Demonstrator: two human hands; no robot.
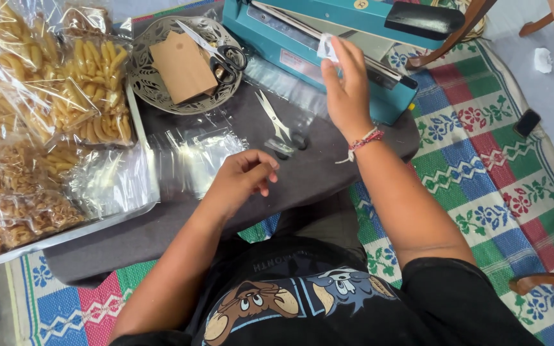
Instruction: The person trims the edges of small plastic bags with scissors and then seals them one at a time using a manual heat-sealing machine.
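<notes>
Near edge, lower frame: woven mat (pixel 482 173), patterned, under a dark cloth (pixel 315 173). Left: metal tray (pixel 65 234) with bagged snacks (pixel 91 90), cut off by the frame edge. Centre: empty clear bags (pixel 203 157), scissors (pixel 280 125) lying open just beyond. Left hand (pixel 242 176) at centre, fingers curled loosely over the cloth beside the clear bags; whether it pinches anything cannot be made out. Right hand (pixel 347 90), upper centre, grasps a small clear bag (pixel 328 48) between fingertips at the blue sealer (pixel 328 38). Bag contents unreadable. Far left: filigree dish (pixel 184 64) holding card and second scissors.
</notes>
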